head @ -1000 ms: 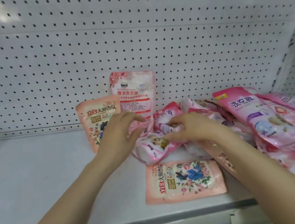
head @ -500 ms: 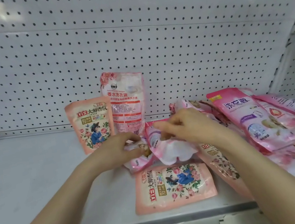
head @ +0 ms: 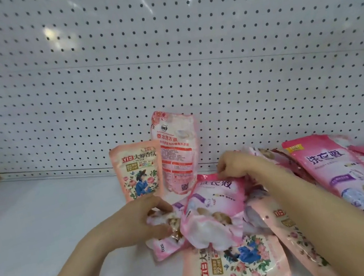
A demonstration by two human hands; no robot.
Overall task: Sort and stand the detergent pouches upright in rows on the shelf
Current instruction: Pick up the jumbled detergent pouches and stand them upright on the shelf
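Head view, down onto a smooth white shelf (head: 47,234) backed by white pegboard (head: 161,56) dotted with round holes. Standing on it, an upright peach pouch (head: 137,172): glossy film, flat rectangle, floral print with a figure in blue, long axis vertical, top seam up, print toward the camera. Just right of the upright peach pouch and partly behind it, a taller pink pouch (head: 178,150), creased and slightly bowed, leaning back on the pegboard, top up too.

In front and to the right of the upright peach pouch, right hand (head: 234,165), fingers curled, pinching the top seam of a pink-and-white pouch (head: 215,207): soft, wrinkled, bulging low down, top edge raised toward the pegboard, long axis tilted. Directly in front of the upright peach pouch, left hand (head: 139,220), thumb and fingers closed round a small crumpled pink pouch (head: 164,238) marked "500g", askew on the shelf.

Nearer the camera and right of the upright peach pouch, a second peach floral pouch (head: 233,267), flat on its back, long axis sideways, top seam pointing left. Far right of the upright peach pouch, a loose heap of pink pouches (head: 343,177), glossy, overlapping, lying flat and slanted.
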